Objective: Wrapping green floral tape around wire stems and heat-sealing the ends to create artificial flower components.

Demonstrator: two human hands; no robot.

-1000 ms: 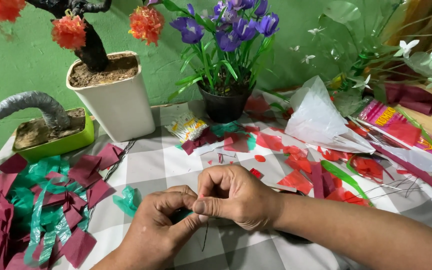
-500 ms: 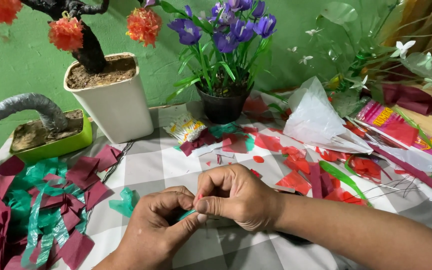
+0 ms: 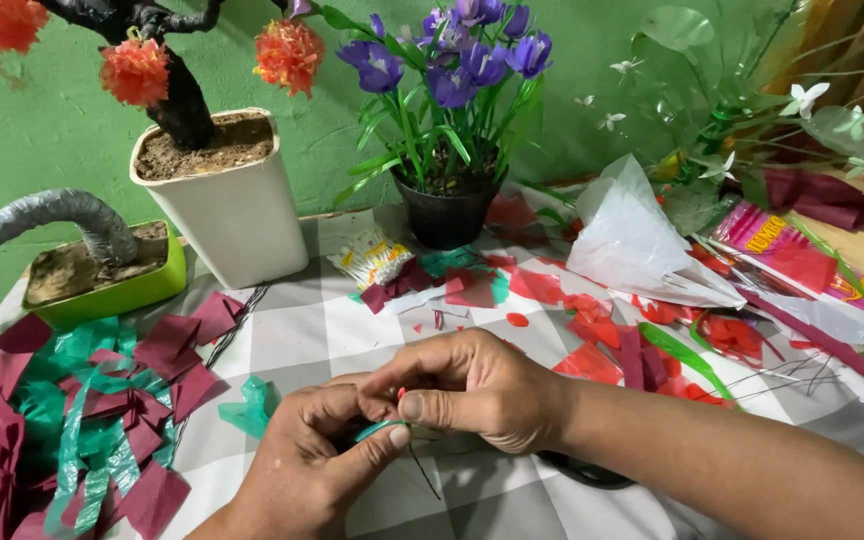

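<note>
Hands meet low over the checked tabletop [image 3: 352,330]. The left hand [image 3: 317,470] and right hand [image 3: 472,385] both pinch a thin wire [image 3: 422,470] where a green strip [image 3: 377,430] wraps it; each grip is clamped together on it, and the wire's bare end slants down toward the cloth. A crumpled green scrap [image 3: 250,405] lies just beside the left hand. Maroon paper pieces [image 3: 167,345] and green ribbon [image 3: 77,450] pile at left. Behind stand a white pot [image 3: 237,215], a black pot [image 3: 449,215] with purple flowers [image 3: 457,65], and red scraps [image 3: 592,315].
</note>
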